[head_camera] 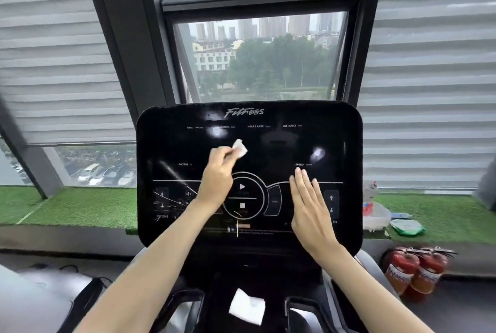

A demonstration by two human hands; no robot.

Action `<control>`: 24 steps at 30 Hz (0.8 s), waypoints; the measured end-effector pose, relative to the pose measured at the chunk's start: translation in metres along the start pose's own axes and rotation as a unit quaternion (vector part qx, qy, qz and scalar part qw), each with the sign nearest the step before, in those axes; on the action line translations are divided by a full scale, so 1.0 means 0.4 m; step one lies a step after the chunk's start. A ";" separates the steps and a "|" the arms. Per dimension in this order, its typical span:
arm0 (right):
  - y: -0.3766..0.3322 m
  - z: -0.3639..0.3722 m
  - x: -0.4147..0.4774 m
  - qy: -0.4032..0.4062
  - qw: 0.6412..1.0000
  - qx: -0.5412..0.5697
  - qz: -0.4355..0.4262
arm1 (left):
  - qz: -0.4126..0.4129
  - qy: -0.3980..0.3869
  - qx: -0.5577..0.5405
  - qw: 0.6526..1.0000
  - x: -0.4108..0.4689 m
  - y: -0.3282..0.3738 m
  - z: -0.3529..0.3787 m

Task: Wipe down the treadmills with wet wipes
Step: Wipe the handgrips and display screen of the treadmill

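Note:
A black treadmill console [279, 145] with the word "Fitness" fills the middle of the head view. My left hand [217, 174] pinches a small crumpled white wipe [240, 147] against the upper middle of the screen. My right hand [311, 204] lies flat with straight fingers on the right side of the panel, below the SPEED label. Another white wipe [248, 307] lies unfolded on the dark tray below the console.
A green wipe packet [406, 226] and a clear plastic bag [375, 214] sit on the artificial-grass sill [80, 206] at right. Two red fire extinguishers [416, 269] stand on the floor at lower right. Windows with blinds are behind the console.

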State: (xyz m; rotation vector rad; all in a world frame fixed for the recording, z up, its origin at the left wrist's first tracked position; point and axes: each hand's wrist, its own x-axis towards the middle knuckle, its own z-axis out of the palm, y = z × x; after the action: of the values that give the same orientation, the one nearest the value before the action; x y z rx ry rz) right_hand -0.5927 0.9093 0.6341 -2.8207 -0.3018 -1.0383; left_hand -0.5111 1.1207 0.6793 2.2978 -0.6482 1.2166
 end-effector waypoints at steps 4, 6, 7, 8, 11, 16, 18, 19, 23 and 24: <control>0.030 -0.007 -0.014 -0.008 0.999 0.001 0.049 | -0.237 0.122 -0.031 0.963 0.083 0.069 0.037; 0.037 -0.007 -0.016 -0.011 0.998 -0.010 0.059 | -0.157 0.070 -0.054 0.984 0.076 0.139 0.073; 0.039 -0.005 -0.016 -0.015 0.998 -0.013 0.058 | -0.092 0.023 -0.061 0.994 0.054 0.165 0.093; 0.040 -0.004 -0.017 -0.017 0.998 -0.014 0.056 | -0.017 -0.031 -0.051 0.998 0.027 0.186 0.106; 0.042 -0.002 -0.019 -0.017 0.999 -0.015 0.039 | 0.221 -0.119 0.025 0.968 -0.028 0.152 0.095; 0.048 0.001 -0.018 -0.026 0.998 -0.039 0.029 | -0.057 0.013 -0.007 0.998 0.024 0.058 0.020; 0.042 0.003 -0.017 -0.029 0.998 -0.048 0.033 | -0.114 0.064 -0.026 0.991 0.052 0.072 0.038; 0.038 0.003 -0.018 -0.032 0.998 -0.050 0.033 | -0.124 0.064 -0.031 0.990 0.057 0.096 0.053; 0.044 -0.004 -0.010 -0.027 0.999 -0.036 0.022 | 0.108 -0.086 -0.005 0.990 -0.013 0.189 0.096; 0.053 -0.008 -0.012 -0.021 0.999 -0.019 0.023 | 0.191 -0.116 0.015 0.975 -0.032 0.175 0.095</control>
State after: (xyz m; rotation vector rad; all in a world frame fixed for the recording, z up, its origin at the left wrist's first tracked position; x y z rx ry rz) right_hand -0.5935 0.8875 0.6324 -2.8722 -0.2225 -0.9886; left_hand -0.5354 1.0457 0.6617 2.4355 -1.2097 1.1285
